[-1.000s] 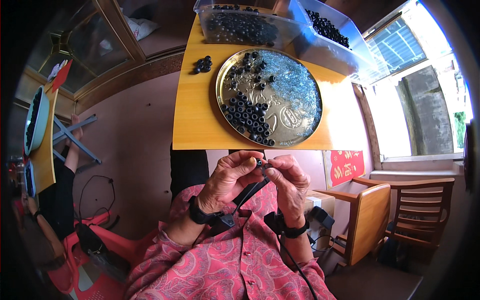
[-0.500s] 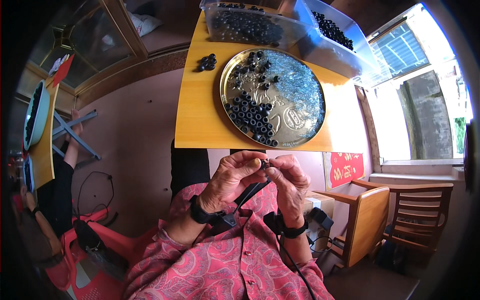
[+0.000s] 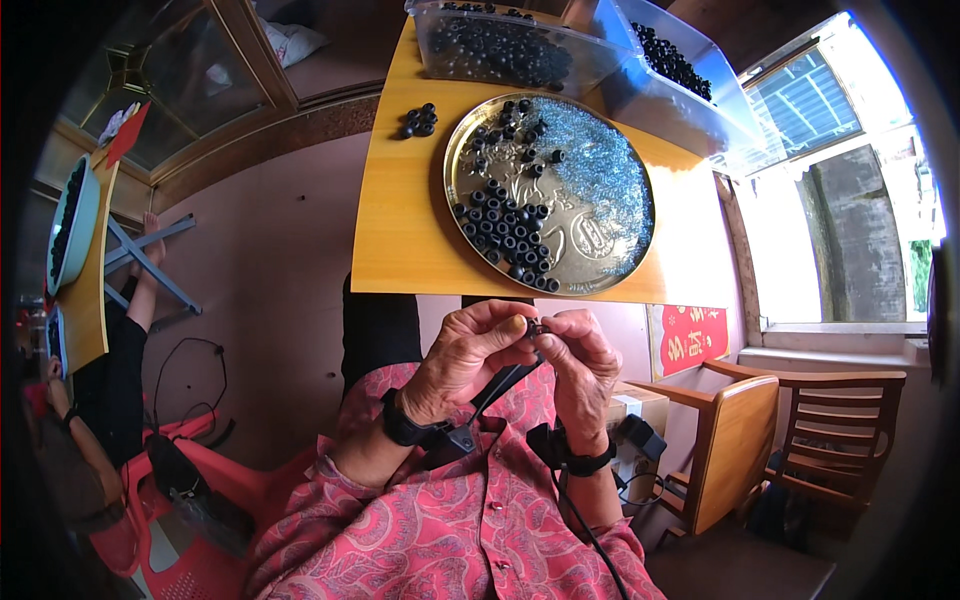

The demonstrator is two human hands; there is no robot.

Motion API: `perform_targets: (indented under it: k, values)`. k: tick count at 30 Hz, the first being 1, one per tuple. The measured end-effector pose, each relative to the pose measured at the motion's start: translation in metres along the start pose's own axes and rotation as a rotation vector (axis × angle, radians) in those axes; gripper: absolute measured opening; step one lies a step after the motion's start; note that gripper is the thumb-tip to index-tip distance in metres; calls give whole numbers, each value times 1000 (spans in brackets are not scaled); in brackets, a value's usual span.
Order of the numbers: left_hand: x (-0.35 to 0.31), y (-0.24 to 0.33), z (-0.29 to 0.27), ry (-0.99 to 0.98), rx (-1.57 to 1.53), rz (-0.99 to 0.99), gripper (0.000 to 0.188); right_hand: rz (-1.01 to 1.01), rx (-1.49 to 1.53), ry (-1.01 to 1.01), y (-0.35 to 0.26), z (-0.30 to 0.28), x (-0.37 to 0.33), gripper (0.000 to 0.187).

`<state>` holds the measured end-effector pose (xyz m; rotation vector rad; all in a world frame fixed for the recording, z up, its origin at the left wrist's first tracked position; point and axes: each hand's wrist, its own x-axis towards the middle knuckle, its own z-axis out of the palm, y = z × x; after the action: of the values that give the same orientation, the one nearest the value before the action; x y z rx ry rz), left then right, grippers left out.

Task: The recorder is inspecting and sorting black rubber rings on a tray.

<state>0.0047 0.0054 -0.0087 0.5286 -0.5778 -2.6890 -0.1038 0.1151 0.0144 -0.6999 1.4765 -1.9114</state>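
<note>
My left hand (image 3: 468, 352) and my right hand (image 3: 578, 362) meet in front of my chest, just off the table's near edge. Between the fingertips of both is a small black ring-shaped part (image 3: 534, 328), mostly covered by the fingers. Beyond them, a round gold tray (image 3: 590, 240) lies on the table. Many black ring-like parts (image 3: 505, 228) are heaped on its near left, with others scattered toward its far left. Tiny shiny bluish pieces (image 3: 590, 150) cover the tray's far right.
The yellow table (image 3: 395, 230) also bears a few black parts (image 3: 418, 121) and two clear plastic bins (image 3: 700, 115) of black parts. Wooden chairs (image 3: 735, 450) stand at right. At left, another person (image 3: 105, 400) sits by a second table with a pale basin (image 3: 82, 230).
Both hands stay almost in place, with only slight finger movement around the small black part. The view has shifted a little, and the other person's hand at left has moved slightly.
</note>
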Motion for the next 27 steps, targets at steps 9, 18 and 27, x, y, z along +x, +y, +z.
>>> perform_targets:
  k: [9,18,27]
  values:
    - [-3,-2,-1,3,57,12,23,-58,-114,-27,1,-1,-1,17]
    - [-9,3,3,-22,138,28,25,-93,-225,-18,0,-4,-3,14]
    - [-8,1,-1,-32,105,54,23,-87,-249,-28,-4,-4,-4,13]
